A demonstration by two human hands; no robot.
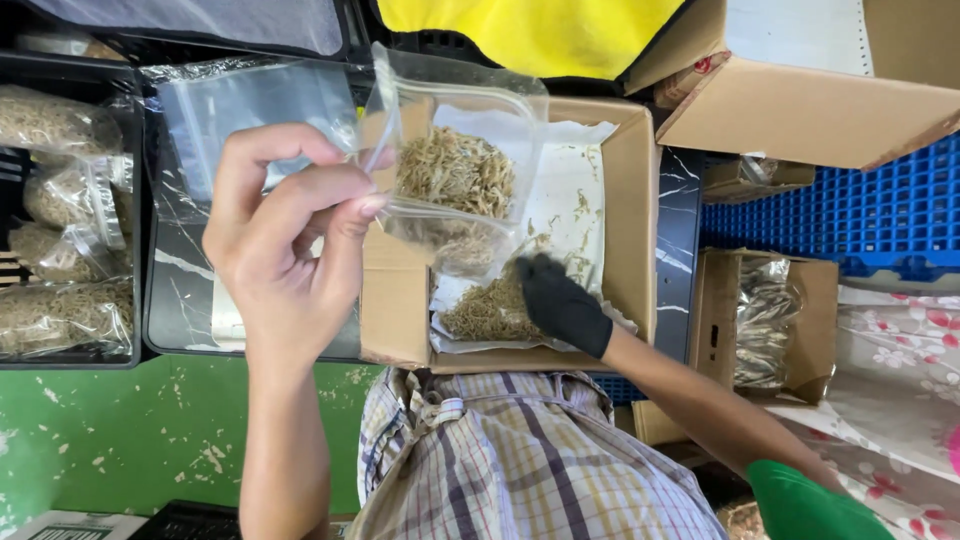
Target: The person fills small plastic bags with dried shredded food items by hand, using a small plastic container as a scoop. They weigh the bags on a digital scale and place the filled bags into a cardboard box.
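1. Clear plastic marks the zip-top bag (pixel 455 170) pinched at its upper corner by the person's left hand (pixel 285 250) — thumb and fingers closed on the edge, holding it up above the open brown cardboard box (pixel 635 220).
2. Part-filled with small dried fish, tan and stringy, the bag hangs with its mouth slack.
3. Wearing a black glove, the right hand (pixel 560 300) is down inside the box, resting on a loose heap of the same dried fish (pixel 490 312) that lies on a white paper lining; its fingers curl into the heap, though whether they hold any cannot be told.
4. Left of the box sits a black tray (pixel 150 300) holding flat empty clear bags.
5. Further left, a dark crate (pixel 65 355) holds filled bags of dried fish — several, stacked.
6. Right of the box, a smaller cardboard carton (pixel 815 320) holds silvery dried fish in plastic, near a blue plastic crate (pixel 850 215).
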